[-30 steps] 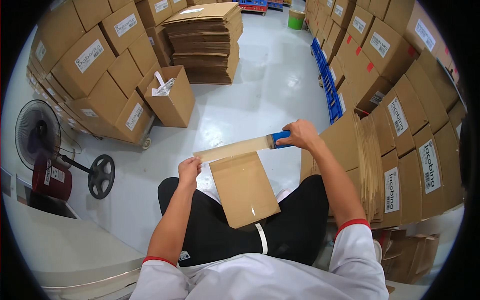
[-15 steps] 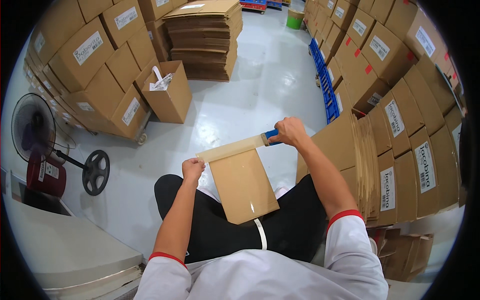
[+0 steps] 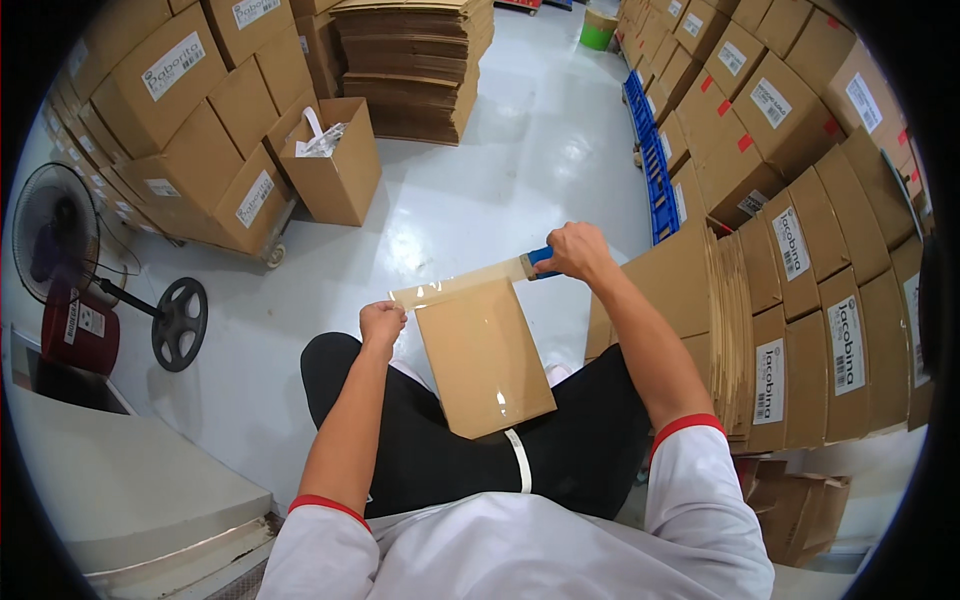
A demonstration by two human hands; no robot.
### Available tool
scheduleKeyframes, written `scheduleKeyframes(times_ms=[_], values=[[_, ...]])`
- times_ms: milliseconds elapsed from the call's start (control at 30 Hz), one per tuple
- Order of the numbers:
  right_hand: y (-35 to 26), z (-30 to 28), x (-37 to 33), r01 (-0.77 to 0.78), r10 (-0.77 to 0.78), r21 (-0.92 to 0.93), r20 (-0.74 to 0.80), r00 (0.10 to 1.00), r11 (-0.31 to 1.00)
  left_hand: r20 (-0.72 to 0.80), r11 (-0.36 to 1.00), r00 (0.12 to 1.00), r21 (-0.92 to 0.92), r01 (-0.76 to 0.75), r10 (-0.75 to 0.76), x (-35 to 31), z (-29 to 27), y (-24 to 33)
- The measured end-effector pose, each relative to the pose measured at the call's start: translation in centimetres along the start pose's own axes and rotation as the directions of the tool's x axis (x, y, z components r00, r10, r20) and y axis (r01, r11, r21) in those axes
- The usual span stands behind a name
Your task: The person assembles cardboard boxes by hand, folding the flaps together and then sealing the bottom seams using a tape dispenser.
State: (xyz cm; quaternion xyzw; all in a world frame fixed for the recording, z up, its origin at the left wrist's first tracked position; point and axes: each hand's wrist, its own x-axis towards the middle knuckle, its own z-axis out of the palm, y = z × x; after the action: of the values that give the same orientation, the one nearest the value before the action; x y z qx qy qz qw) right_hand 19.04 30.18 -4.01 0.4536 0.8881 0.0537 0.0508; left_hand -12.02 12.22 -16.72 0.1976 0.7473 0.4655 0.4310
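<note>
Cardboard piece [image 3: 485, 365], tan, 1 pc: lies over the lap betw. the knees, far edge pointing away from the body; depth can't be told. Judged light, fairly stiff, dry grip; corners prob. crush or bend under hard pressure. Best hold: side edges, approx. mid-length, clear of the far edge.

Tape strip [image 3: 458, 287], see-through, 1 pc: stretched along the far edge; stuck or just above, can't tell. Judged thin, limp, clingy on one face; hold by the extreme end only, kept taut.

L hand [image 3: 381, 325]: fingertips pinched on the strip's free end.

R hand [image 3: 580, 250]: fingers closed round tape dispenser [image 3: 541, 262], blue, at the strip's other end. Judged compact, firm; hold by body, away from the cutting end.

Surrounds: black trousers [image 3: 335, 375] under the piece; open carton [image 3: 345, 190] w/ white scraps, fwd L; flat-cardboard stack [image 3: 410, 80] beyond; blue pallet [image 3: 655, 180], fwd R.
</note>
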Motion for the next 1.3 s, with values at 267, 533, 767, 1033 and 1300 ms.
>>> scheduleKeyframes(times_ms=[267,533,767,1033,1300], values=[[-3.2,8.5,1.6,-0.028,0.046,-0.228,0.078,0.996,0.973,0.024,0.996,1.0,0.088,0.016,-0.018,2.2,2.8,-1.8],[-3.7,14.7,0.0,-0.625,0.547,0.637,0.356,0.758,0.451,0.124,0.948,0.988,-0.293,0.124,-0.091,4.1,3.0,-4.0],[-8.2,17.9,-2.1,-0.628,0.282,0.768,0.635,0.72,-0.127,-0.035,0.952,0.987,-0.274,0.14,-0.155,0.8,3.0,-1.9],[-9.5,20.7,-1.9,-0.358,0.539,0.925,0.238,0.808,0.127,-0.272,0.985,0.949,0.111,-0.133,0.159,1.7,3.9,-3.7],[-8.1,16.2,-1.6,-0.21,0.397,0.959,0.12,0.91,0.19,-0.071,0.969,0.971,0.105,-0.222,0.23,0.6,4.6,-2.5]])
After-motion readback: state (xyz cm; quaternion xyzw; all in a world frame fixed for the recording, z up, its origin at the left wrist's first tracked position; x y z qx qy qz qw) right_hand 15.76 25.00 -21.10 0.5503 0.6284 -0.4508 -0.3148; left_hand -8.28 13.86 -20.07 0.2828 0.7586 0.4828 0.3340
